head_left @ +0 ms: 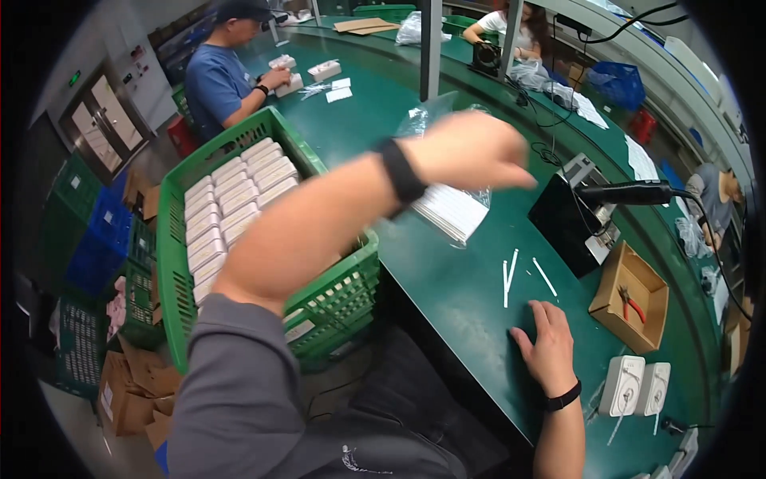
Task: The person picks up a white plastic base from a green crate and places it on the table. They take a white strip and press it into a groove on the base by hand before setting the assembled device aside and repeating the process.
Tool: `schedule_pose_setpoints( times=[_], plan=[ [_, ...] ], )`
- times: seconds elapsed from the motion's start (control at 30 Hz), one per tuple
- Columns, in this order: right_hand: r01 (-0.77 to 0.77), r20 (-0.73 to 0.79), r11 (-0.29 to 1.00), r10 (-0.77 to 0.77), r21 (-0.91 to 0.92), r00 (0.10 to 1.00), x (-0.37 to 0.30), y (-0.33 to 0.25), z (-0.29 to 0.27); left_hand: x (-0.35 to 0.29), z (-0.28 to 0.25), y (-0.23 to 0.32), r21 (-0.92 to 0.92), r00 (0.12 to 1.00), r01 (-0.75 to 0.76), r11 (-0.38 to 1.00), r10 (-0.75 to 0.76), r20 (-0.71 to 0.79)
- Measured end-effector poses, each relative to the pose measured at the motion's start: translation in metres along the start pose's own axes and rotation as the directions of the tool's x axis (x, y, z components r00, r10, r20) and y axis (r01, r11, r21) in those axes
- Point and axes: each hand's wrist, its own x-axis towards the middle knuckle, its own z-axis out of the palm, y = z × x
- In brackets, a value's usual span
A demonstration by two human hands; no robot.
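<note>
My left hand, smeared by motion, is raised over the green table. Its forearm reaches across the green crate. Beneath it lie a stack of white sheets and a clear plastic bag, partly covered by the hand. Whether its blurred fingers hold anything cannot be made out. My right hand rests palm down on the table near the front edge, fingers stretched out and holding nothing. Just beyond its fingertips are thin white strips.
A green crate full of white boxes stands at left. Rightward are a black device, a black cabled tool, a cardboard tray with red-handled pliers, and two white cased items. Co-workers sit farther off.
</note>
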Motion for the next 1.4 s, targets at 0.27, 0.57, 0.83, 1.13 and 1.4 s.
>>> schedule_pose_setpoints(
  times=[0.27, 0.57, 0.83, 1.13, 1.4],
  plan=[
    [0.021, -0.033, 0.985, -0.027, -0.174, 0.999, -0.013, -0.01, 0.014, -0.213, -0.063, -0.242, 0.462, 0.689, 0.688, 0.56, -0.703, -0.176],
    [-0.094, -0.033, 0.971, 0.089, -0.221, 0.995, 0.021, -0.027, 0.018, -0.331, 0.032, -0.336, 0.564, 0.469, 0.786, 0.252, -0.837, -0.28],
    [-0.204, -0.13, 0.966, 0.185, -0.158, 0.974, 0.071, -0.006, 0.046, -0.326, 0.027, -0.319, 0.422, 0.583, 0.79, 0.445, -0.758, -0.293],
    [-0.164, -0.137, 0.973, 0.142, -0.162, 0.98, 0.098, 0.055, 0.04, -0.272, -0.075, -0.213, 0.221, 0.638, 0.674, 0.705, -0.403, -0.656],
    [-0.122, -0.035, 0.97, 0.118, -0.211, 0.992, 0.115, 0.072, 0.059, -0.103, -0.021, -0.037, -0.538, 0.92, 0.22, 0.814, -0.357, -0.163]
  ],
)
